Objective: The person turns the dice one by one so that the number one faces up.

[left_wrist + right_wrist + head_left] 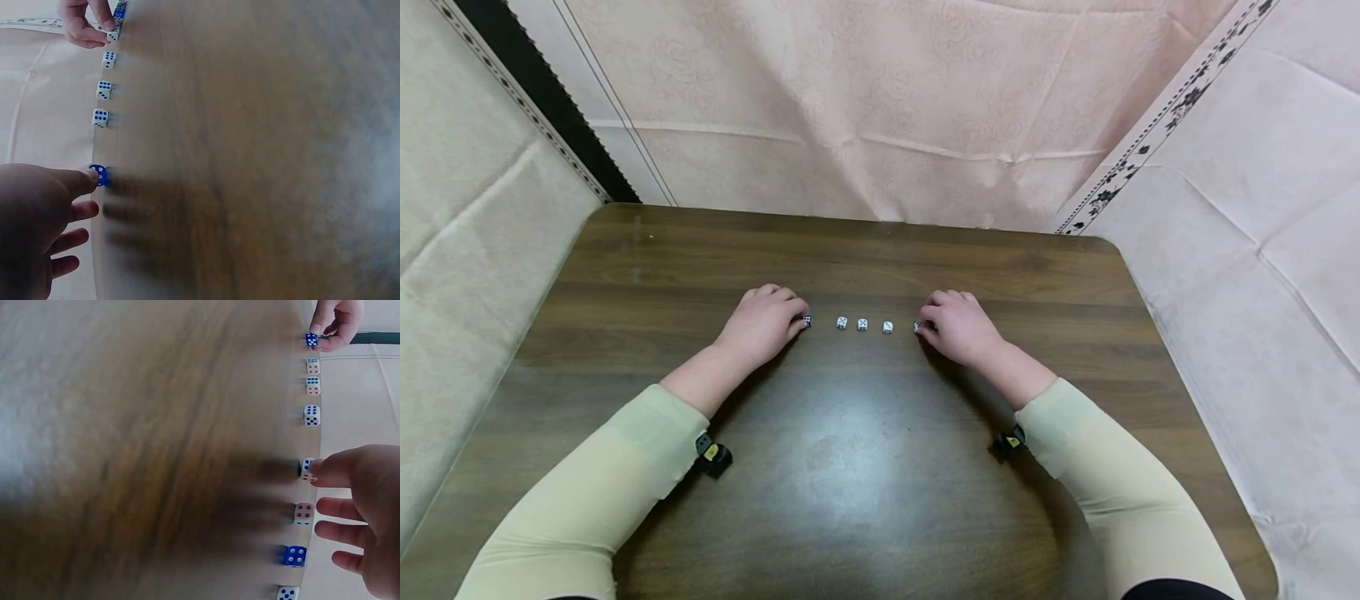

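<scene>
At the left end of a row of dice, my left hand (763, 323) pinches a blue die (99, 175) with white pips between thumb and finger. My right hand (958, 327) pinches a white die (307, 469) at its thumb tip. Between the hands stand three white dice, the left one (842, 322), the middle one (862, 324) and the right one (887, 327), with small gaps. Beyond the pinched white die, the right wrist view shows a white die with red pips (303, 514), a blue die (295, 556) and another white die (287, 593); my right hand hides these from the head view.
The dice stand on a brown wood-grain table (850, 467) with rounded corners. A pinkish cloth (880, 108) hangs behind its far edge, and pale cloths hang at both sides. Black wrist cameras (713, 457) sit on the sleeves near the tabletop.
</scene>
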The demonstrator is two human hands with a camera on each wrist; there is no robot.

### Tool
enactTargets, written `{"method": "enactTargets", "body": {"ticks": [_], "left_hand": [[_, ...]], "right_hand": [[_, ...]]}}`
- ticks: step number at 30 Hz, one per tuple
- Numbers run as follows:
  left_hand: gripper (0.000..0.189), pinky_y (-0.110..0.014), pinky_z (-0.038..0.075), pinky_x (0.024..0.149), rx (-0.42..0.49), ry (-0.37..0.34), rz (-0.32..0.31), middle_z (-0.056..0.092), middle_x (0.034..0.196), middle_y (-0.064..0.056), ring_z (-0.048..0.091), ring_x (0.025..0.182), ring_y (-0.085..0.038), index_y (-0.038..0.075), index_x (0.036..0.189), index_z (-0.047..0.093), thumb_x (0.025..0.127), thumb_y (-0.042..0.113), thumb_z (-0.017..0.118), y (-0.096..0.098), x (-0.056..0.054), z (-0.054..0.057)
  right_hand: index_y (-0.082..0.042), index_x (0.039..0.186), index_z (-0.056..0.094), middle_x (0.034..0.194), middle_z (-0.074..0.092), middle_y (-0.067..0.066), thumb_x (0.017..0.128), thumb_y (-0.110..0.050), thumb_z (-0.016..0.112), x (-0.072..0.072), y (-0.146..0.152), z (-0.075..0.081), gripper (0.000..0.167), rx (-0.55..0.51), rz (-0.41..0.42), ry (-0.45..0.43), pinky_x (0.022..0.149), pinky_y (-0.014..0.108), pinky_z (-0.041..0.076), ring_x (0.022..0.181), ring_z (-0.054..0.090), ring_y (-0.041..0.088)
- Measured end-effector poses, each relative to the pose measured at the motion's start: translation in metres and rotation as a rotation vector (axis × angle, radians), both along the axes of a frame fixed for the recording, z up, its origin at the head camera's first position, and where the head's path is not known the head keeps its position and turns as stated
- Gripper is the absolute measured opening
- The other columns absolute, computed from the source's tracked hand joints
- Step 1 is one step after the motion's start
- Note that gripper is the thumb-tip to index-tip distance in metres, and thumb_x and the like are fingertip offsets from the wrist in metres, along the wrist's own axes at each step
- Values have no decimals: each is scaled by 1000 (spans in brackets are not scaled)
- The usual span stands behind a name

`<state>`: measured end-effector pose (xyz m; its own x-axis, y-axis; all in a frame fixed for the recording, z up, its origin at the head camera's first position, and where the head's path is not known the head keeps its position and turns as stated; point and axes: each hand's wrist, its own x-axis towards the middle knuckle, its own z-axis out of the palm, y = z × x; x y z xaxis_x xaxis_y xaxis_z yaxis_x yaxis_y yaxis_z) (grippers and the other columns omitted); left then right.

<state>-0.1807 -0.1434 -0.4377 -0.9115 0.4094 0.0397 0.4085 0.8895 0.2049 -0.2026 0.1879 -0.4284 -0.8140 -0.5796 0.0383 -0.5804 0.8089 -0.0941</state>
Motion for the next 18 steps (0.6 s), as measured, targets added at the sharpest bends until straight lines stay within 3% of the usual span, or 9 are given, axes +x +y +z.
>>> {"method": "enactTargets", "body": {"ticks": [10,18], "left_hand": [[22,-54,36,105,-4,-2,-1,63,123,-11,50,123,-36,13,114,70,98,26,64,0,1,1],[20,-54,36,105,-4,4,-10,63,122,-11,50,122,-36,13,113,70,99,25,63,-1,0,1]], "right_hand": [[-15,106,77,102,61,5,97,-23,62,-3,0,-1,19,54,-23,1,97,49,40,98,57,27],[-15,106,77,105,62,5,98,-22,60,-5,1,-3,20,26,-47,-7,96,48,40,102,58,27]]}}
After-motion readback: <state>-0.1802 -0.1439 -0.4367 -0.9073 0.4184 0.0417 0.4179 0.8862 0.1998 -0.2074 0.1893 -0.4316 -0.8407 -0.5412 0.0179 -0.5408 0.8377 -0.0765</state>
